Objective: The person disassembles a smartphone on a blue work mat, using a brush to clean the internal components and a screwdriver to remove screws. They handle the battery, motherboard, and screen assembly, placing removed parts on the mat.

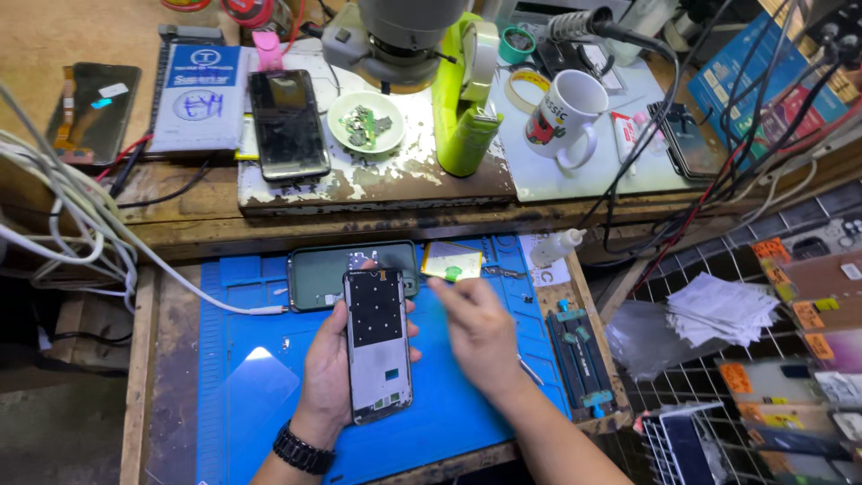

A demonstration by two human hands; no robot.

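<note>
A blue work mat (pixel 269 395) covered the lower bench. On it, at the far edge, lay a dark green rear cover (pixel 314 278). The left hand (pixel 330 377) was closed around an opened phone frame (pixel 377 346), long axis running away from the person, just in front of that cover. The right hand (pixel 480 328) hung beside the frame, fingers loosely extended and apparently empty, though motion blur left this uncertain. A small yellow-green part (pixel 452 261) lay just beyond its fingertips, nearer the right hand. The frame's underside was hidden.
</note>
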